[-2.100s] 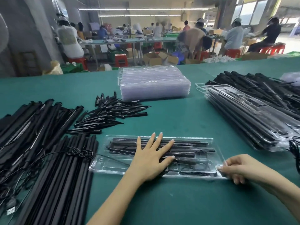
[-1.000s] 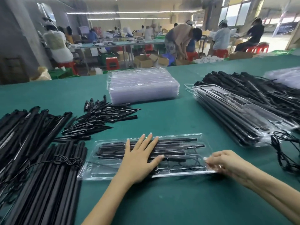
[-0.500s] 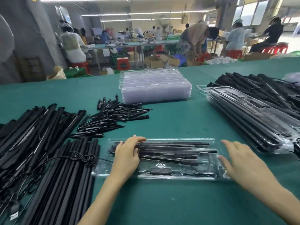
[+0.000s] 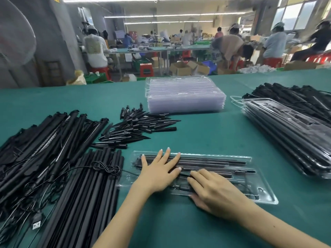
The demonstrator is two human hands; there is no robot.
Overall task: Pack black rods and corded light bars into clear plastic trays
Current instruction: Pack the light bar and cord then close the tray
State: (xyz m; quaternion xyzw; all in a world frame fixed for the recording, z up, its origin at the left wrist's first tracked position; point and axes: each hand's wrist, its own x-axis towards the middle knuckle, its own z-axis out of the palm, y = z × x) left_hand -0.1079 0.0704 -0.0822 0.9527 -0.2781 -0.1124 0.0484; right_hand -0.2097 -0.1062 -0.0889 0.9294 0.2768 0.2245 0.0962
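Nearest, at 6 o'clock: right hand (image 4: pixel 213 196) flat on the near half of the tray (image 4: pixel 265 196), fingers straight and close together, pointing toward 10 o'clock, thumb tucked at the near rim; holding nothing, pressing down. Just beyond, at 11 o'clock of it: left hand (image 4: pixel 159 173) spread wide, palm down on the tray's left half, fingers fanned toward 1 o'clock, likewise gripping nothing. Both forearms angled in from the bottom edge.

Under the hands: tray lying on the green table (image 4: pixel 206 140), already loaded with rods (image 4: pixel 215 162) in the far channels and a coiled cord (image 4: pixel 249 187) in the near pocket at 3 o'clock. Looks like the closing or seating press on this one, so this tray close to done.

At 9 o'clock: loose rods (image 4: pixel 84 190) and corded bars (image 4: pixel 41 144) heaped, a USB plug (image 4: pixel 36 223) trailing near. At 11 o'clock: pile of spikes (image 4: pixel 139 126). At 3 o'clock: packed trays (image 4: pixel 290 136) stacked, more bars (image 4: pixel 297 99) behind. At 12 o'clock, farther: empty trays (image 4: pixel 184 95) stacked high.

Plenty left, judging by the loose stock and the empties. Beyond the table: other workers at benches.
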